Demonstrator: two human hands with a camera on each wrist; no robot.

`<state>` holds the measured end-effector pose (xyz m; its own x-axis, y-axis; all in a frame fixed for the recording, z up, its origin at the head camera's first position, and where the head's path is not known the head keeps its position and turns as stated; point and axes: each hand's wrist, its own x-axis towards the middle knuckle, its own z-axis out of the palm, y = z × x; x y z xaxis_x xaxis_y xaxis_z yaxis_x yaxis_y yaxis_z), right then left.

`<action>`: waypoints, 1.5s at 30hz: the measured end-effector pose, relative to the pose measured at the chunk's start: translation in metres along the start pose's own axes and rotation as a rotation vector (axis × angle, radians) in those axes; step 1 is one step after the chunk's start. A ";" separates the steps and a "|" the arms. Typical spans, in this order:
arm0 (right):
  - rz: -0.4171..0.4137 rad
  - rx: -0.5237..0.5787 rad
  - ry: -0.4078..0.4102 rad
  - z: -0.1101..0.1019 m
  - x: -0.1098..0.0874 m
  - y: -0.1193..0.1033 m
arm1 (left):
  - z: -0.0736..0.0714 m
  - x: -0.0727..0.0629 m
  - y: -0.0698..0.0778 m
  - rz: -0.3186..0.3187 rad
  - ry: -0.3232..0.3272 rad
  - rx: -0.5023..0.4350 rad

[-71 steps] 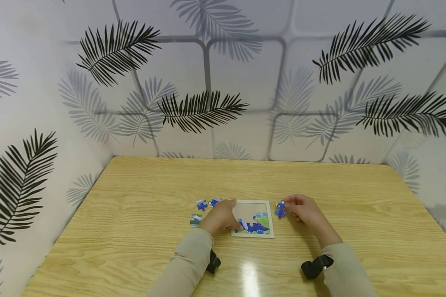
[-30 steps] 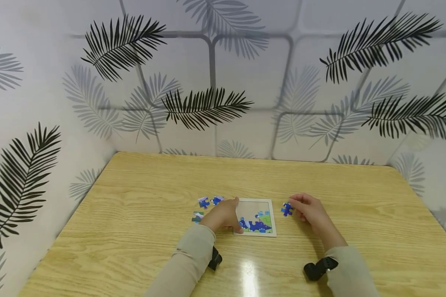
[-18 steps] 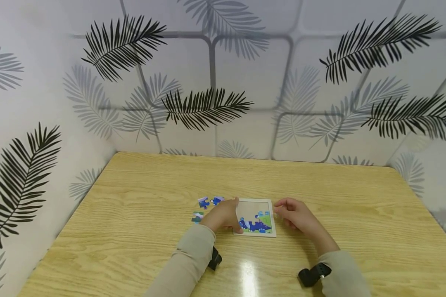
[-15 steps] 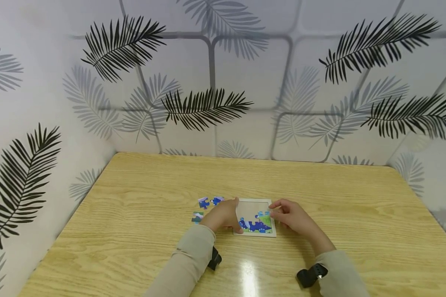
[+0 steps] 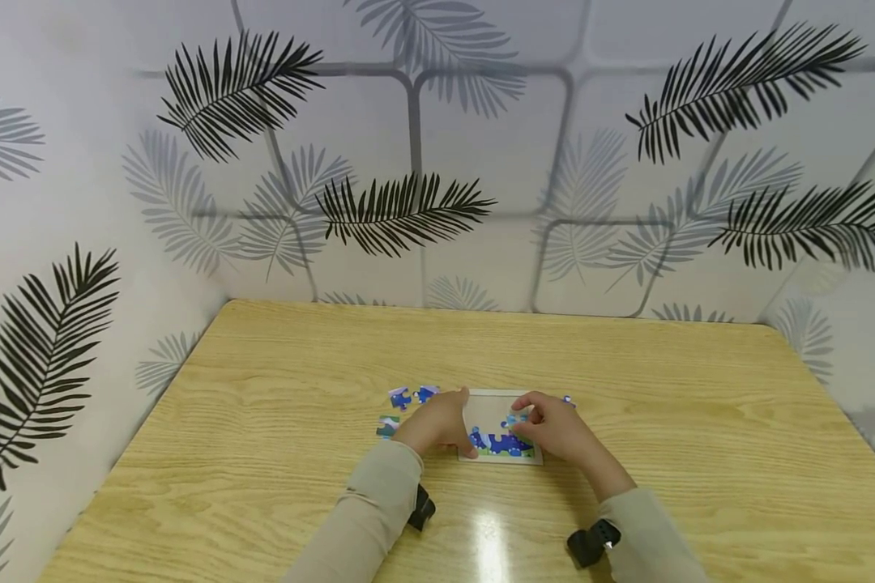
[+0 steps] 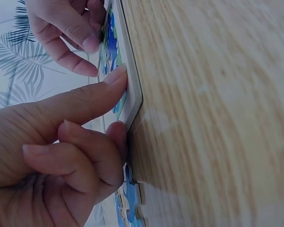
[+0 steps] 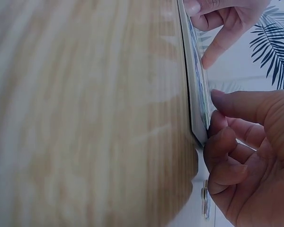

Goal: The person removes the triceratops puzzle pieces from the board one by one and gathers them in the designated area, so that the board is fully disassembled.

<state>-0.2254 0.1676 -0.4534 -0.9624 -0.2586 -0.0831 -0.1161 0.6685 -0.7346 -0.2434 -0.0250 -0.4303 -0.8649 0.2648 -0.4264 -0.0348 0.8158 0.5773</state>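
My left hand (image 5: 437,421) grips the left side of a white-rimmed puzzle tray (image 5: 499,462). In the left wrist view its thumb (image 6: 92,97) presses on the rim, with the other fingers curled at the edge. Purple, green and light-blue puzzle pieces (image 5: 506,445) fill the tray's lower part and part of its right side. My right hand (image 5: 561,429) is over the right side, thumb and forefinger apart around a light-blue piece (image 5: 514,421). The right wrist view shows a gap between those fingertips. Partly behind this hand, a blue puzzle piece (image 5: 569,401) lies on the table.
Loose puzzle pieces lie left of the tray: two blue ones (image 5: 399,397) towards the back and a green-grey one (image 5: 388,427) nearer. The wood-grain table (image 5: 299,445) meets a leaf-patterned wall (image 5: 481,267) behind and at the sides.
My right hand turned the blue puzzle piece right of the tray and let go of it there. It then moved left over the tray's right side. My left hand has stayed on the tray.
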 end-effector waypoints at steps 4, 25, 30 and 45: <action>0.009 -0.004 0.001 0.000 0.000 -0.002 | -0.001 -0.001 0.000 0.010 0.004 -0.005; 0.088 -0.088 -0.009 0.006 0.000 -0.010 | -0.001 -0.004 0.000 0.021 0.008 0.016; 0.086 -0.105 -0.009 0.006 0.000 -0.012 | 0.000 -0.003 -0.001 0.021 0.004 0.016; 0.096 -0.136 0.085 0.012 0.002 -0.016 | -0.002 -0.004 0.002 -0.005 0.001 0.013</action>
<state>-0.2224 0.1485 -0.4502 -0.9873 -0.1327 -0.0869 -0.0493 0.7770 -0.6276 -0.2409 -0.0255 -0.4264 -0.8653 0.2598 -0.4287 -0.0329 0.8240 0.5657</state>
